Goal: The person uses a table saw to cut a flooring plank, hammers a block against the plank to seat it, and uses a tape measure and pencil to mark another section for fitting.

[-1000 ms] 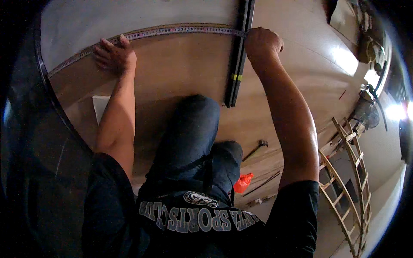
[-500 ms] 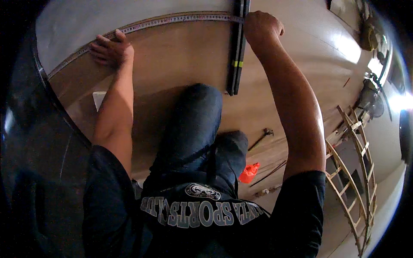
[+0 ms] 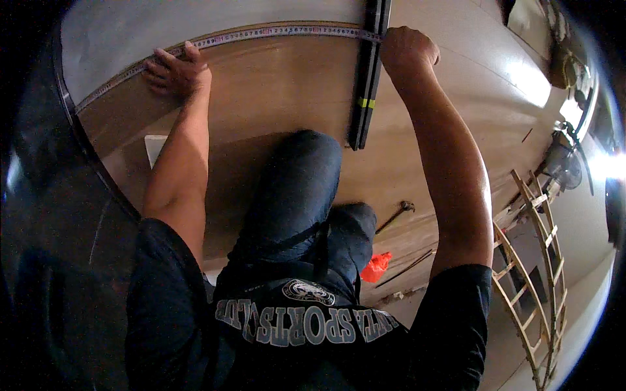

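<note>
A long tape measure (image 3: 293,30) stretches across the brown board (image 3: 274,91), along the edge of a pale grey sheet (image 3: 215,12), and crosses two dark rails (image 3: 367,85) with a yellow band. My left hand (image 3: 178,70) rests on the tape at the left, fingers spread. My right hand (image 3: 409,52) is closed round the tape's end just right of the rails; the tape case is hidden in it. My jeans-clad knees (image 3: 297,166) are on the board below.
A hammer (image 3: 394,215) and an orange plastic bag (image 3: 375,266) lie right of my knees. Wooden ladders (image 3: 544,234), a fan (image 3: 564,166) and cluttered items stand far right. A white piece (image 3: 154,146) lies by my left forearm, and a dark edge (image 3: 98,163) runs down the left.
The whole view has shifted slightly, up and then partly back down, and a little to the right. My hands keep much the same places on the tape.
</note>
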`<move>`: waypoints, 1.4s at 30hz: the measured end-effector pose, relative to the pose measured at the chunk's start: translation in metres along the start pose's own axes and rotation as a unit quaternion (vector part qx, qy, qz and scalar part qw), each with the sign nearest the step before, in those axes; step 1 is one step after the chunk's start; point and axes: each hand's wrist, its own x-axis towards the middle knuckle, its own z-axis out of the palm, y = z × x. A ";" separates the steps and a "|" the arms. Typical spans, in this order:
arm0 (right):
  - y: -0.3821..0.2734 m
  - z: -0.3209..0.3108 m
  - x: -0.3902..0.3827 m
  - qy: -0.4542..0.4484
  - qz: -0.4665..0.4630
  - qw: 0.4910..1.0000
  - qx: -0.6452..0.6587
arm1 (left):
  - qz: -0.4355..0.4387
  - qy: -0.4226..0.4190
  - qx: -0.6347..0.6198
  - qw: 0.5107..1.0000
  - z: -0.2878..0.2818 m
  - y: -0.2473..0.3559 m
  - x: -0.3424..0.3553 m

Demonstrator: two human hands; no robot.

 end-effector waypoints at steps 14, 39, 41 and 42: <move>-0.002 -0.002 0.002 -0.007 0.007 1.000 -0.001 | 0.001 0.011 -0.012 1.000 -0.003 0.002 0.001; -0.007 -0.006 0.003 -0.001 0.004 1.000 -0.012 | -0.010 -0.018 -0.010 1.000 0.003 -0.015 0.002; -0.009 -0.005 0.006 0.005 -0.016 1.000 -0.007 | -0.045 -0.033 0.004 0.998 -0.015 -0.004 0.002; -0.014 -0.008 0.004 -0.011 -0.013 1.000 0.014 | -0.063 -0.015 0.012 0.998 -0.018 -0.009 0.008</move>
